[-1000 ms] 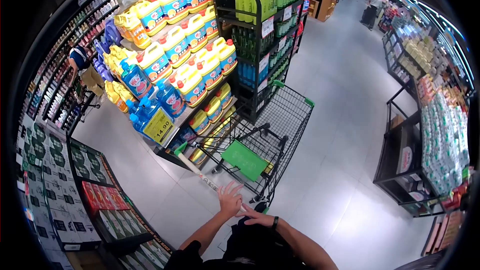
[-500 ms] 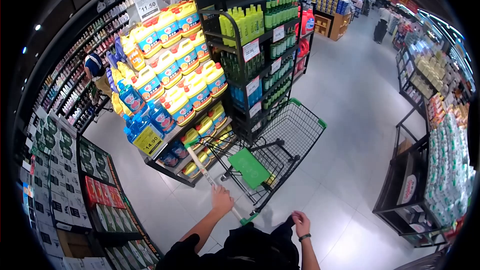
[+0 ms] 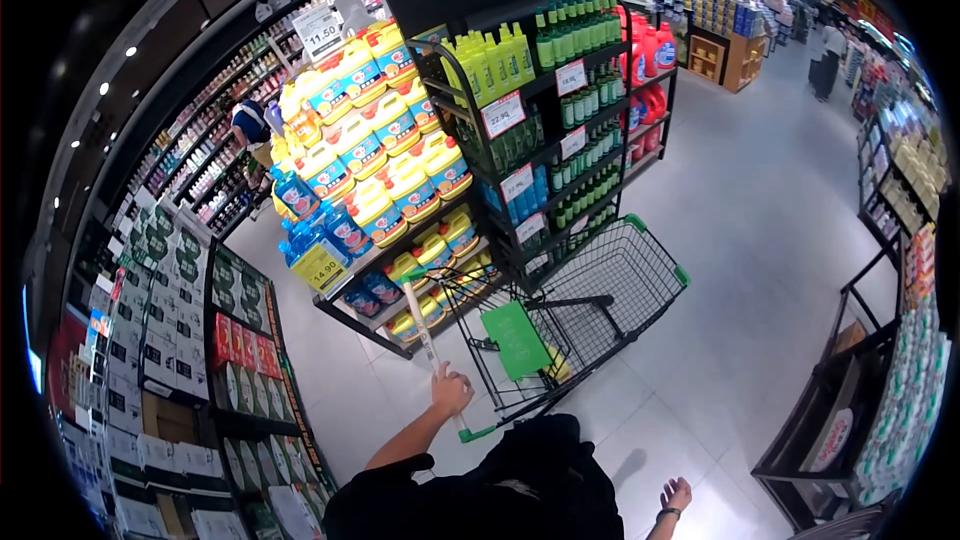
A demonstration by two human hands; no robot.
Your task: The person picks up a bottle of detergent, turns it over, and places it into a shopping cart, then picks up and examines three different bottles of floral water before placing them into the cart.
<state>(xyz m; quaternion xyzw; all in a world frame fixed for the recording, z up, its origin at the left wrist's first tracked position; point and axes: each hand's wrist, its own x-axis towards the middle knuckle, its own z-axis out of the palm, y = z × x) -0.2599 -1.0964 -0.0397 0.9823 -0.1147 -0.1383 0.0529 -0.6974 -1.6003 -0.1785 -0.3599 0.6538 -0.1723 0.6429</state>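
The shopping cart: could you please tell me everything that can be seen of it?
The shopping cart stands upright on the grey floor beside the shelves, angled forward and right. Its basket is black wire, apparently metal, with green corner pieces. A green panel, plastic-looking, sits near the pale handle, which has green ends. The left hand touches the handle.

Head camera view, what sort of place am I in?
Most likely a supermarket: there's a black wire shopping cart with a green panel, stacked yellow plastic jugs with blue labels, and a rectangular yellow price sign reading 14.90.
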